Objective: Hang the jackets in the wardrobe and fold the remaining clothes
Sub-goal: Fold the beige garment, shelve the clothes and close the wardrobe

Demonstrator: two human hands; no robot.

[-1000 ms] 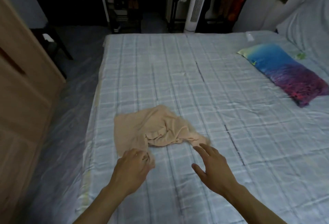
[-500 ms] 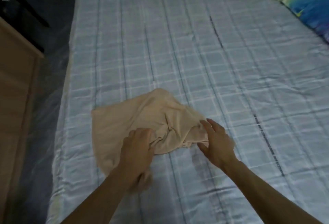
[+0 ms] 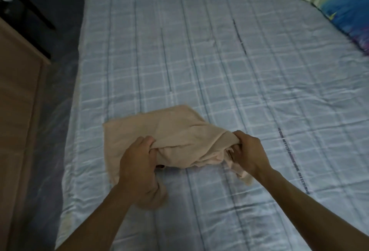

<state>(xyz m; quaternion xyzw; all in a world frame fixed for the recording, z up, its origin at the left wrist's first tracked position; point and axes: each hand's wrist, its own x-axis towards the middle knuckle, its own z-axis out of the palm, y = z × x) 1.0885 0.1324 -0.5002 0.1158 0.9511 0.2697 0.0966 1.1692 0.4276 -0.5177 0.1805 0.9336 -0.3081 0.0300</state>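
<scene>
Plaid-sheeted bed (image 3: 199,51), dim room. Item: beige garment (image 3: 169,131), crumpled on the sheet, bunched between your fingers. Your left hand (image 3: 137,161) and right hand (image 3: 247,151), spread open a moment ago, now pinch its near edge; folding can likely begin.

A bed (image 3: 199,61) with a checked blue sheet is carrying a beige garment (image 3: 169,131), bunched between the gripping fingers, and a colourful pillow (image 3: 343,9) lying far beyond them.
</scene>
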